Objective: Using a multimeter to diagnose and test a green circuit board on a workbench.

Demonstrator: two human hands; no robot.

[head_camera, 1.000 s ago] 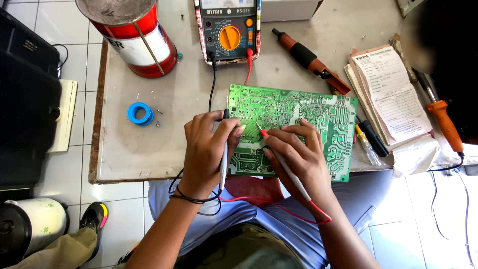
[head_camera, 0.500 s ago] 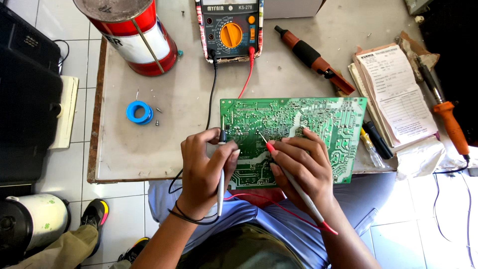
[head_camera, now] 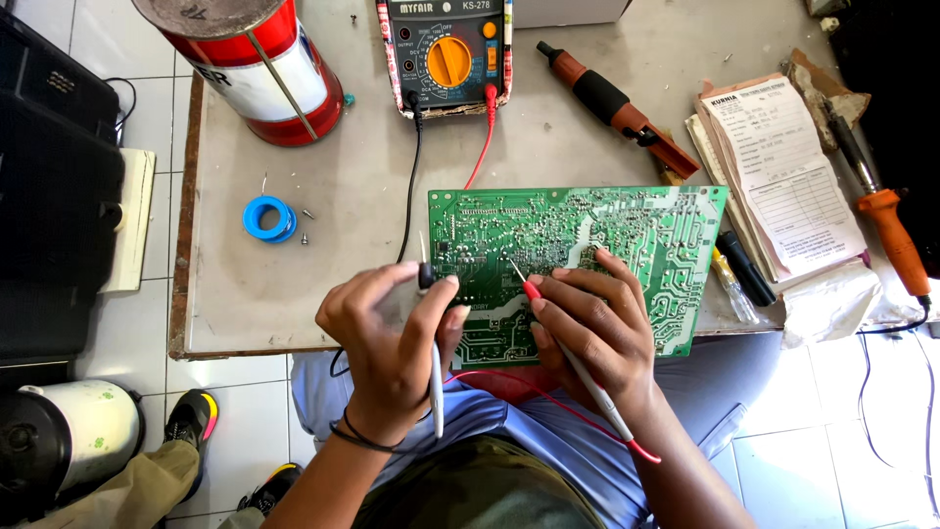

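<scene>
Both probe tips have shifted along the green circuit board (head_camera: 597,260), which lies solder side up at the table's near edge, below the multimeter (head_camera: 448,54). Left hand (head_camera: 387,343) fingers pinch the black probe (head_camera: 427,294) at the board's left edge; right hand (head_camera: 592,328) grips the red probe (head_camera: 563,338) pen-like, seemingly for precise contact

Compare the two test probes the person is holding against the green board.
The black-collared probe sits in the left hand, its tip at the circuit board's left edge; the red probe, in the right hand, touches further in. Its lead is red, the other's black. Both are held like pens.
</scene>
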